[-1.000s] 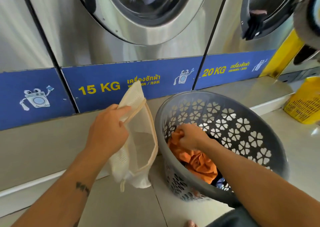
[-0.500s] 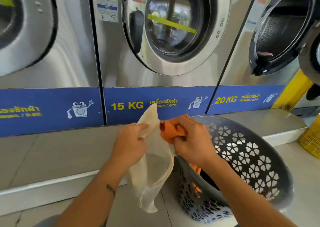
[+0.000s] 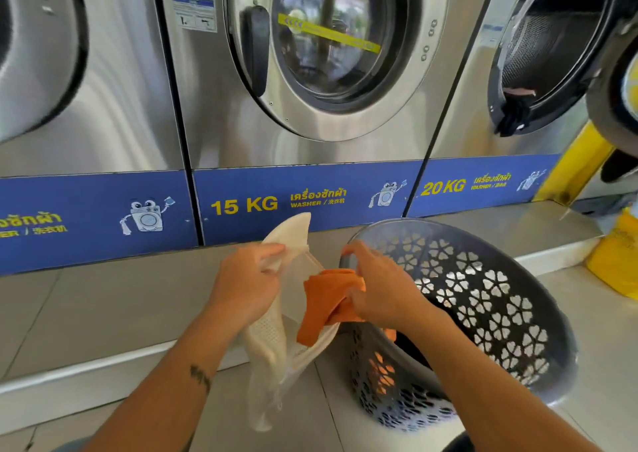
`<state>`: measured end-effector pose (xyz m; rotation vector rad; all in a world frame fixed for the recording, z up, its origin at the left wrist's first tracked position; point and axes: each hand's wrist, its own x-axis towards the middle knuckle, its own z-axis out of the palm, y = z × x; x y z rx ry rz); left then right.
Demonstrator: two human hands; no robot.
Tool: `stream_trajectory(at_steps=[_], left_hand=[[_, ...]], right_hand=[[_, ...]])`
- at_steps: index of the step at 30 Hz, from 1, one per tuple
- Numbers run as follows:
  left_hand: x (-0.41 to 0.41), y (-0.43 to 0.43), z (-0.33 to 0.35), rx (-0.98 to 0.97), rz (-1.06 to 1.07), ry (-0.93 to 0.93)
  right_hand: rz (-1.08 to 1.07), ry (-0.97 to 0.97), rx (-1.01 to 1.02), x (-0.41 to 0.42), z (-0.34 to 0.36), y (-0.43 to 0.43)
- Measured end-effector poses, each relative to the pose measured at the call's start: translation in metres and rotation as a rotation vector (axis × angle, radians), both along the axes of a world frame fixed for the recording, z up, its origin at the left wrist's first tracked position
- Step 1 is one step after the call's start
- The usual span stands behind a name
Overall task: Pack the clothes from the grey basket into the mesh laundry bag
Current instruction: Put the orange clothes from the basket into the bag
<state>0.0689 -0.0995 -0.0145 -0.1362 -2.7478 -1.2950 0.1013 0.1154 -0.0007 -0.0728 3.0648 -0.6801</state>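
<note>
Lowered now, my right grip [image 3: 376, 289] feeds orange cloth [image 3: 328, 303] into the mesh bag [image 3: 272, 341]; my left grip [image 3: 247, 282] pinches its rim beside the grey basket [image 3: 483, 299].

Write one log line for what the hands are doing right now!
left hand: holds mesh laundry bag open | right hand: pushes orange garment into bag | grey basket: more orange cloth inside

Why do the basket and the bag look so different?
The basket is dark grey, stiff and round, while the bag is cream, soft and floppy. The basket sits on the floor; the bag hangs from the left hand. The basket has flower-shaped holes; the bag has tiny mesh holes. Both hold orange cloth.
</note>
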Motion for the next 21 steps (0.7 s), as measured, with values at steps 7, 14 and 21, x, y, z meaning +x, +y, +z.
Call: stream_trajectory(at_steps=[7,14,21], left_hand=[[0.002,0.017,0.0,-0.027,-0.04,-0.014],[0.004,0.018,0.001,-0.073,-0.054,-0.015],[0.002,0.009,0.005,0.017,0.007,-0.041]], right_hand=[[-0.137,-0.476,-0.431,-0.012,-0.036,0.026],[-0.163,-0.052,-0.075,-0.009,-0.022,0.011],[0.099,0.102,-0.043,0.008,-0.01,-0.041]])
